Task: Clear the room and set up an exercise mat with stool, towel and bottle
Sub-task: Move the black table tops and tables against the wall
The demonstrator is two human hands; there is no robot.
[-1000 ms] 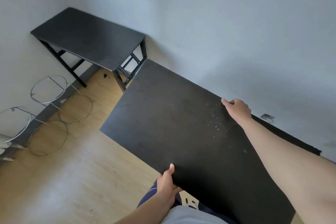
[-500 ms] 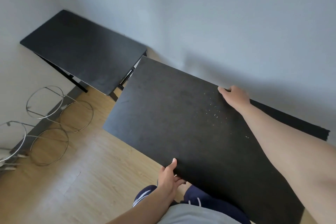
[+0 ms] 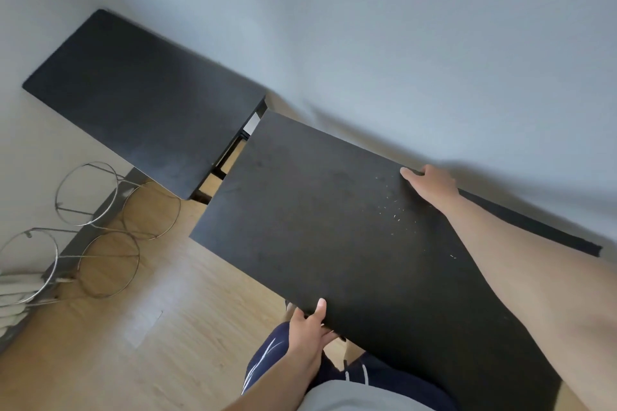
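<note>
Past the fingers of the right hand [image 3: 432, 184], the grey wall [image 3: 400, 43] stands close behind the far edge of the black table [image 3: 334, 237], so there is little room there. Ahead of both hands a second black table [image 3: 143, 103] fills the corner, its end just beside the first. Left of the left hand [image 3: 309, 330], wood floor [image 3: 140, 337] lies open as far as the wire ring stands [image 3: 96, 210].

The left hand [image 3: 307, 327] and right hand [image 3: 430, 180] were bare, as were both forearms [image 3: 534, 277]. A light grey top [image 3: 350, 399] covered the waist. Below it were navy bottoms [image 3: 263, 357], possibly tracksuit trousers, marked with white stripes [image 3: 258, 364] on the left leg and two white drawstring cords [image 3: 356, 374].
</note>
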